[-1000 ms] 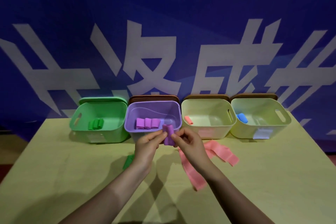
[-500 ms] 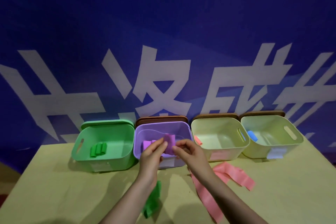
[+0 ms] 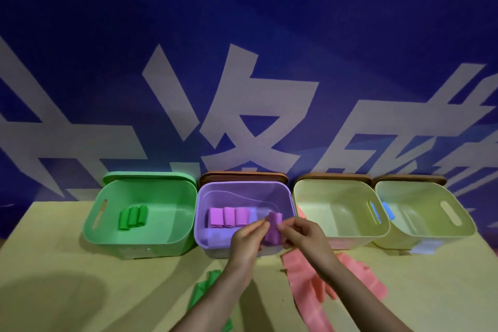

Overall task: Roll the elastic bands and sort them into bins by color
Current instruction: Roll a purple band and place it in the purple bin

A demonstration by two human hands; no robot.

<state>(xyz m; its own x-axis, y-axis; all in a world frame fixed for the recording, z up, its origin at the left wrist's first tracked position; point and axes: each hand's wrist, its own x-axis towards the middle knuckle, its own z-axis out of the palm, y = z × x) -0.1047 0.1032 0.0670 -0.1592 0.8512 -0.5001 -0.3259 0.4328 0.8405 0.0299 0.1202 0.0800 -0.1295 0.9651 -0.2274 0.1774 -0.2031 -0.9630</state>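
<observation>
A rolled purple band [image 3: 274, 227] is pinched between my left hand [image 3: 248, 242] and my right hand [image 3: 303, 237], held over the front right of the purple bin [image 3: 213, 240]. Three purple rolls [image 3: 229, 217] lie inside that bin. The green bin [image 3: 172, 237] on the left holds three green rolls [image 3: 133, 217]. Two pale yellow-green bins stand to the right: the nearer one [image 3: 361, 234] shows a pink roll [image 3: 301, 211] at its left edge, the far one [image 3: 458, 234] a blue roll [image 3: 388, 211].
Unrolled pink bands [image 3: 310, 280] lie on the yellow table [image 3: 80, 291] in front of the bins, under my right forearm. An unrolled green band [image 3: 204, 286] lies beside my left forearm. A blue banner with white characters [image 3: 242, 89] hangs behind the bins.
Both hands carried the purple roll forward from in front of the purple bin to above its front right part. The camera tilted up.
</observation>
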